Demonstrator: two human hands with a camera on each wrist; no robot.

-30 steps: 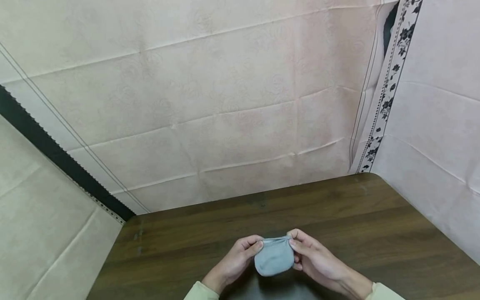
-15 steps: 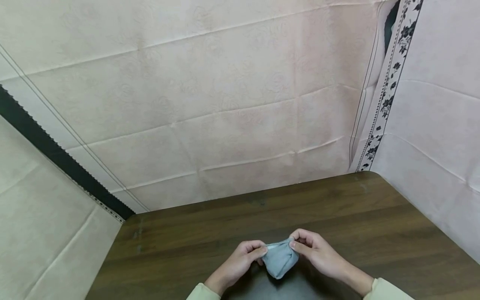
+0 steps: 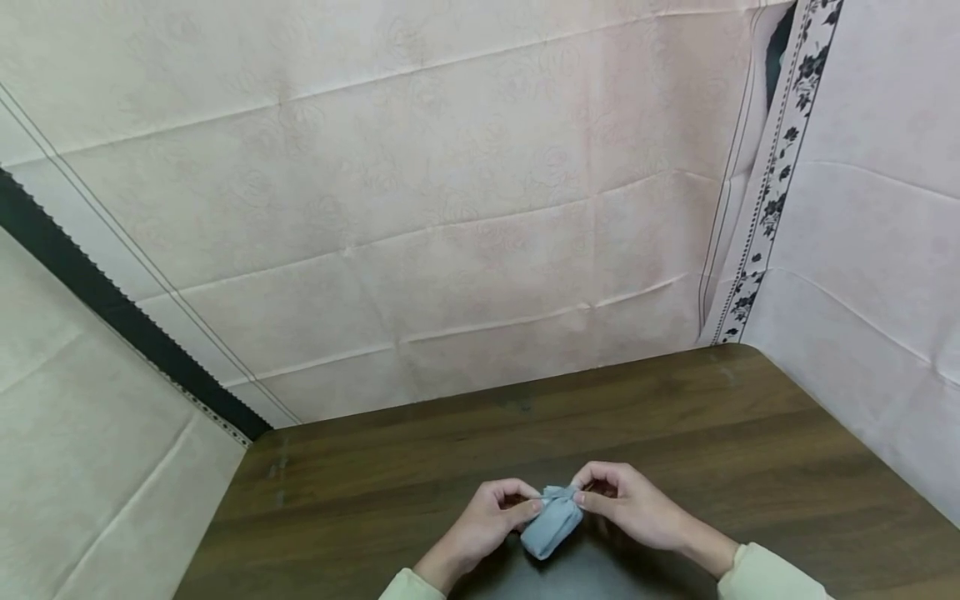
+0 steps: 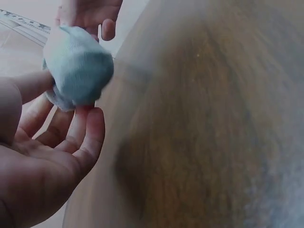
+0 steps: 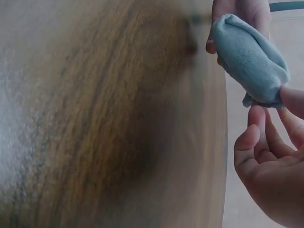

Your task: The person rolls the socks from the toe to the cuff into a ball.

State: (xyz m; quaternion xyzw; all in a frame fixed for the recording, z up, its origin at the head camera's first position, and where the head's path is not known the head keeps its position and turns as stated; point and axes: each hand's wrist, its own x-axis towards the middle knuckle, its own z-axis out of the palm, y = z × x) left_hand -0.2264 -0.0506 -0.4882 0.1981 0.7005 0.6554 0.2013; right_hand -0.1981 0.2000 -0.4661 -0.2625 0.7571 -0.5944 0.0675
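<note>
A small light blue cloth pouch (image 3: 551, 531) is held up between both hands, above the wooden table. Its top is bunched into a narrow gathered neck, and its body hangs tilted down toward the lower left in the head view. My left hand (image 3: 487, 521) pinches the left side of the neck between thumb and fingers. On the other side of the neck, my right hand (image 3: 637, 508) pinches with thumb and forefinger. The right wrist view shows the pouch (image 5: 247, 59) long and plump, with a lengthwise fold. In the left wrist view its rounded bottom (image 4: 85, 71) faces the camera.
The brown wooden table (image 3: 360, 475) spreads beneath the hands, its far right corner rounded. Pale creased sheets hang behind it (image 3: 450, 208) and at the right side (image 3: 870, 250). A dark strip (image 3: 135, 312) runs down along the left.
The pouch has gone from wide and flat to narrow, its top drawn into a gathered neck and its body turned aslant. Both hands still pinch the top, their fingers more bent.
</note>
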